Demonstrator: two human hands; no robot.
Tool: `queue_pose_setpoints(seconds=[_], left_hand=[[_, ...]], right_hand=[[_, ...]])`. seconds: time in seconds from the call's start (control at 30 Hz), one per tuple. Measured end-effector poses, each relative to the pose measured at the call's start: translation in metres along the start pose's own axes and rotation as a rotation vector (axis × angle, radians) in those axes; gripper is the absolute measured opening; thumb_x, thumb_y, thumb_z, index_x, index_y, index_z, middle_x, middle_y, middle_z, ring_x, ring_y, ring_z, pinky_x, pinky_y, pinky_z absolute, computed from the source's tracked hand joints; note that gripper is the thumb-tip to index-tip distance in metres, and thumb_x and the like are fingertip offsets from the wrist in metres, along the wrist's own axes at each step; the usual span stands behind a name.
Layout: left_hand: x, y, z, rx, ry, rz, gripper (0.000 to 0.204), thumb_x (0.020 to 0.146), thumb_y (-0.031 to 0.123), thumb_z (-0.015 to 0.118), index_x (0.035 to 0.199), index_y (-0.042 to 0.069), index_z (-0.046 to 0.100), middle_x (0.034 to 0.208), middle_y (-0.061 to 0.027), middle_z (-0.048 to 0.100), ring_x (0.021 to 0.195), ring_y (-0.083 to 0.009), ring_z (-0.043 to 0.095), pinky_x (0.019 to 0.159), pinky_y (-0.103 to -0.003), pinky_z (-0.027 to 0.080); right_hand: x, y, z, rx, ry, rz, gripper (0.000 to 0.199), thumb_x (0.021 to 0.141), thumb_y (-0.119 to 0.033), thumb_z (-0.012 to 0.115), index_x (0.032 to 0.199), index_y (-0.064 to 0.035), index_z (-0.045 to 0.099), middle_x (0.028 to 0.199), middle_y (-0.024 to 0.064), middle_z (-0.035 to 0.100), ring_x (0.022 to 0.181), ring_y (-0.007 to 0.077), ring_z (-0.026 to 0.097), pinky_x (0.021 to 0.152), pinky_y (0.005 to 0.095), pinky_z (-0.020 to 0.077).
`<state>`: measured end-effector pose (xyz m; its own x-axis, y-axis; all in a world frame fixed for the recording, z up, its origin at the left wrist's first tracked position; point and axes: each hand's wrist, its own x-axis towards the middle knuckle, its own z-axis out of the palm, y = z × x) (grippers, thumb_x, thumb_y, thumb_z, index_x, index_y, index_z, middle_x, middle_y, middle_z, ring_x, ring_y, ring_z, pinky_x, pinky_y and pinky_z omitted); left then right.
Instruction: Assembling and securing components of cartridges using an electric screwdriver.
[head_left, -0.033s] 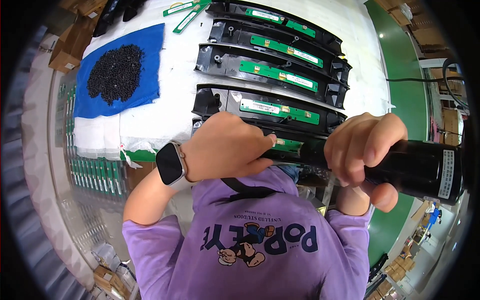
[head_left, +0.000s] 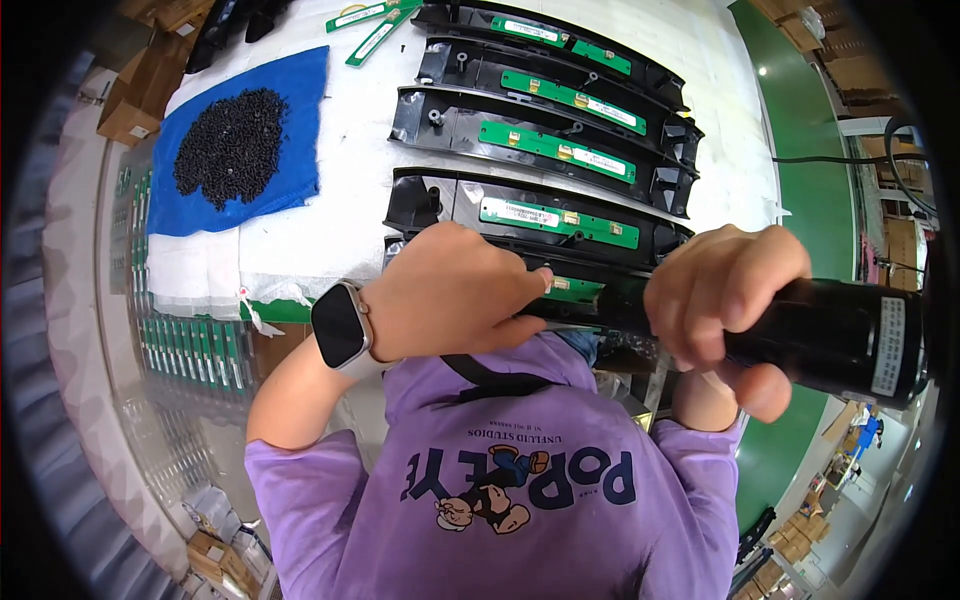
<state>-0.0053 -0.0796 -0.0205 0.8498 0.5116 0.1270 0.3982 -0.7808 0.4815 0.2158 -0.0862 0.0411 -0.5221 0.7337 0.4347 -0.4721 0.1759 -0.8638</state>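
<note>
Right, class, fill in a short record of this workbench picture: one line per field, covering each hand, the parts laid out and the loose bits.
left hand: left hand, smartwatch on its wrist, fingers pressed on the nearest black plastic panel
right hand: right hand gripped around a black electric screwdriver
panels: four more black panels with green circuit strips lie in a row beyond, on the white table cover
loose parts: heap of small black screws on a blue cloth, left of the panels

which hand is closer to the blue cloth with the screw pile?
Left. The left hand rests on the nearest black panel, just right of the blue cloth. The right hand grips the black power screwdriver, farther right.
</note>
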Motion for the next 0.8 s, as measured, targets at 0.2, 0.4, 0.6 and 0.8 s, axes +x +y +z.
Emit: queue_pose_setpoints(seconds=[0.2, 0.4, 0.6, 0.8], left_hand=[[-0.001, 0.002, 0.001, 0.006, 0.016, -0.013, 0.037, 0.075, 0.035, 0.068, 0.103, 0.012, 0.064, 0.059, -0.0037, 0.053, 0.051, -0.0225, 0.056, 0.044, -0.034, 0.040], [0.000, 0.004, 0.000, 0.063, 0.001, -0.028, 0.037, 0.073, 0.037, 0.069, 0.102, 0.013, 0.065, 0.055, -0.0035, 0.053, 0.049, -0.0227, 0.055, 0.043, -0.034, 0.040], [0.002, 0.008, 0.002, 0.029, 0.116, -0.055, 0.031, 0.070, 0.034, 0.072, 0.091, 0.012, 0.069, 0.055, -0.0047, 0.056, 0.048, -0.0226, 0.057, 0.044, -0.033, 0.041], [0.010, 0.016, -0.013, -0.366, 0.206, -0.361, 0.022, 0.071, 0.029, 0.075, 0.080, 0.009, 0.070, 0.047, -0.0020, 0.051, 0.040, -0.0125, 0.046, 0.042, -0.024, 0.035]], right_hand=[[0.007, 0.010, 0.008, -0.101, -0.099, -0.047, 0.033, 0.068, -0.016, 0.081, 0.080, -0.0025, 0.053, 0.053, 0.0032, 0.054, 0.038, 0.0139, 0.047, 0.033, 0.0241, 0.0358], [0.004, 0.000, 0.007, -0.087, -0.065, 0.111, 0.027, 0.058, -0.002, 0.080, 0.073, -0.0022, 0.057, 0.059, 0.0032, 0.056, 0.045, 0.0150, 0.053, 0.043, 0.0263, 0.0406], [0.007, -0.002, -0.001, -0.134, -0.120, 0.064, 0.039, 0.070, -0.026, 0.081, 0.079, -0.0028, 0.051, 0.054, 0.0032, 0.053, 0.039, 0.0133, 0.048, 0.035, 0.0241, 0.0370], [0.014, -0.011, -0.011, 0.089, 0.052, -0.107, 0.043, 0.076, -0.036, 0.074, 0.094, -0.0106, 0.045, 0.056, -0.0070, 0.051, 0.040, 0.0069, 0.048, 0.039, 0.0202, 0.0366]])
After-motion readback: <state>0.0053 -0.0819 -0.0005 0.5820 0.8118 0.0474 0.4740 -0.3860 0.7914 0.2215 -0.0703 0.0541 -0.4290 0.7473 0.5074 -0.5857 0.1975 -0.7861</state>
